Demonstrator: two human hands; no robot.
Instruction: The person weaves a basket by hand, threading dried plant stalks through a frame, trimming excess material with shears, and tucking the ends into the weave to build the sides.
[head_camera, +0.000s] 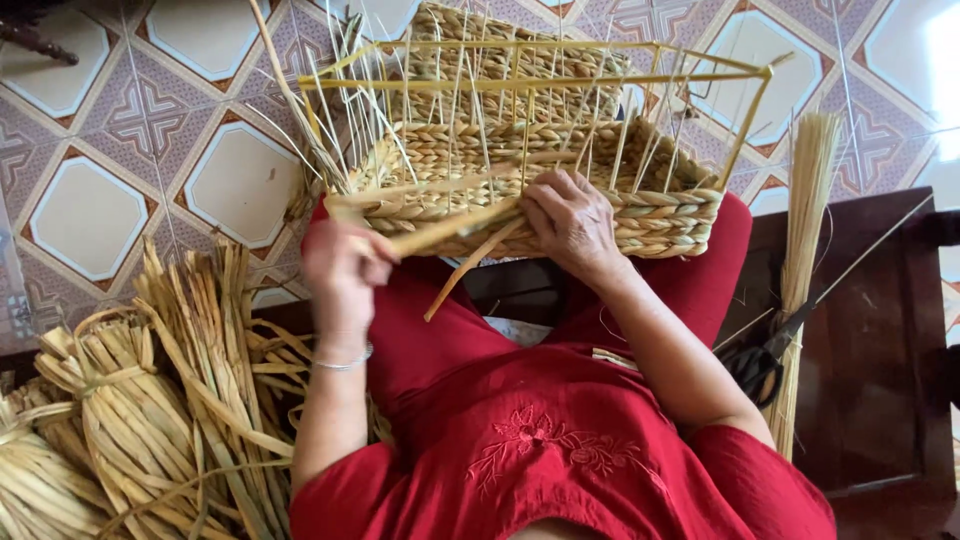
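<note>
**Straw rows on a yellow frame: keeping the weave tight**

Straw is the whole business here. We have the half-woven basket (560, 190) resting on our knees, its braided walls built partway up a yellow wire frame (560, 75), thin upright stakes poking above the last finished row. Our right hand (572, 222) lies curled over the near wall, fingers pressing on the top braid where the working strand (450, 232) leaves it. Our left hand (342, 268) is clenched around the free end of that flat strand, drawn out to the side and below the rim.

To do this well, we judge that the right hand should pin the last crossing firmly while the left pulls with steady tension, so the row beds flush against the one beneath. The strand looks best kept flat, not twisted, as it passes between stakes.

Spare straw bundles (150, 420) lie just beside our left arm; scissors (765, 350) rest on the dark wooden bench (870, 380) at our right, beside a sheaf of thin reeds (805, 230).
</note>
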